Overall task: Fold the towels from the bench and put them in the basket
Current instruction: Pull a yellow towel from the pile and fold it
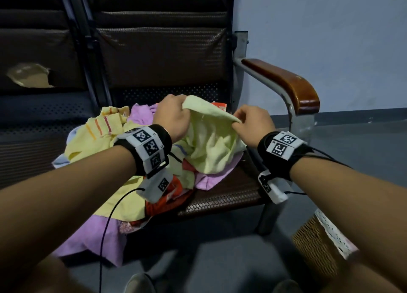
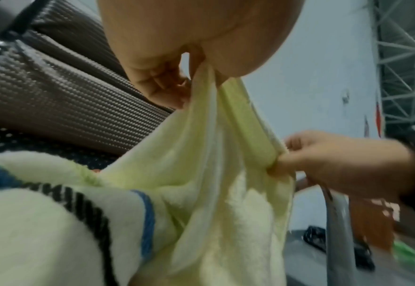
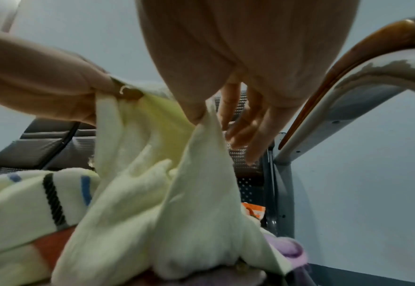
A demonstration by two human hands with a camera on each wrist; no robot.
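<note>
A pale yellow towel is lifted off the heap on the bench seat. My left hand grips its upper edge in curled fingers. My right hand pinches the same edge a little to the right, between thumb and forefinger. The cloth sags between both hands, and its lower part still lies on the pile. In the left wrist view the yellow towel hangs from my left hand. In the right wrist view my right hand pinches a peak of the yellow towel. The wicker basket stands on the floor at lower right.
Under the held towel lie a striped yellow towel, purple towels spilling over the seat's front, and an orange cloth. A wooden armrest on a metal frame bounds the seat on the right. The dark backrest rises behind.
</note>
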